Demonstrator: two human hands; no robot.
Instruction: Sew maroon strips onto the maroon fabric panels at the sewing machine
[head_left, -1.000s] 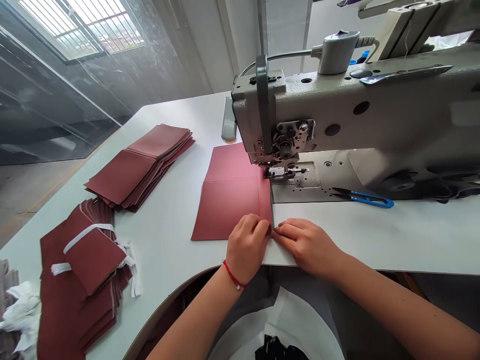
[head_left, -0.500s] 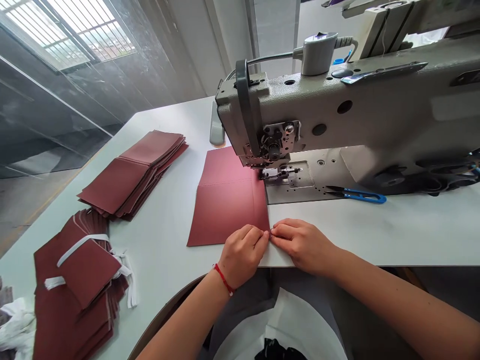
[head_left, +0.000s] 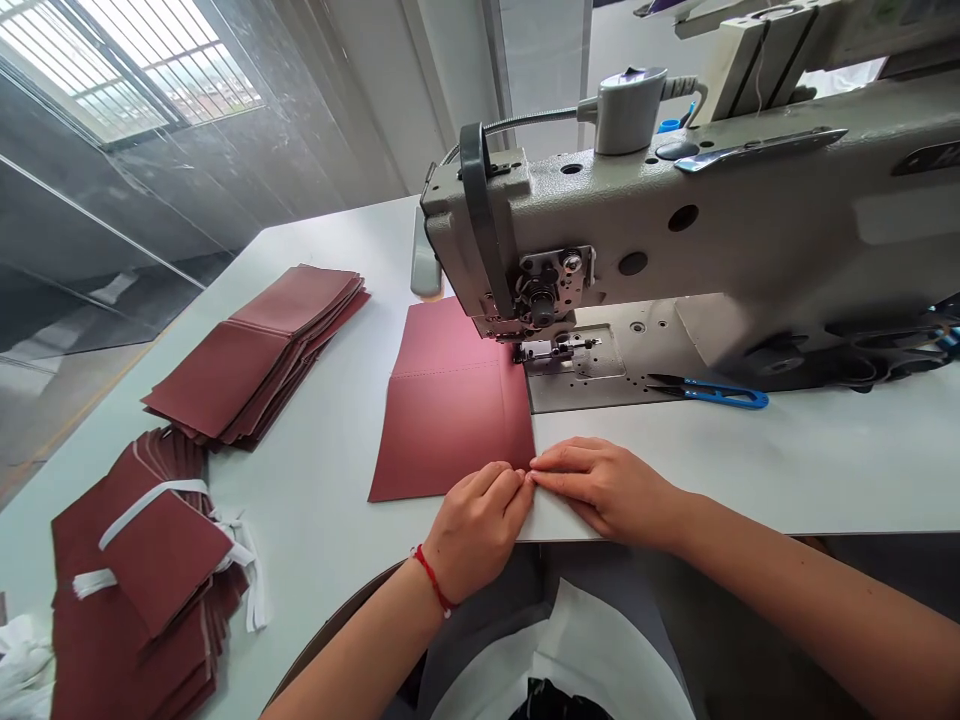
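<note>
A dark red leather-like panel [head_left: 442, 430] lies flat on the white table, its far right edge under the presser foot [head_left: 536, 350] of the sewing machine [head_left: 630, 220]. A stitched line crosses the panel. My left hand [head_left: 484, 520], with a red cord at the wrist, has its fingers closed on the panel's near right corner. Against the same corner, my right hand [head_left: 600, 485] holds its fingers pressed together, the tips meeting the left fingertips. The corner itself is mostly hidden by the fingers.
Blue-handled thread snips [head_left: 724, 393] lie by the machine bed, right of the foot. At the left sit a stack of red panels [head_left: 255, 350] and bundles of red pieces [head_left: 135, 600] with white ties. The table's front edge [head_left: 750, 534] runs just below my hands.
The view has shifted slightly. Both hands stay at the panel's near right corner, and the right fingers look a little straighter. The panel has hardly moved under the foot.
</note>
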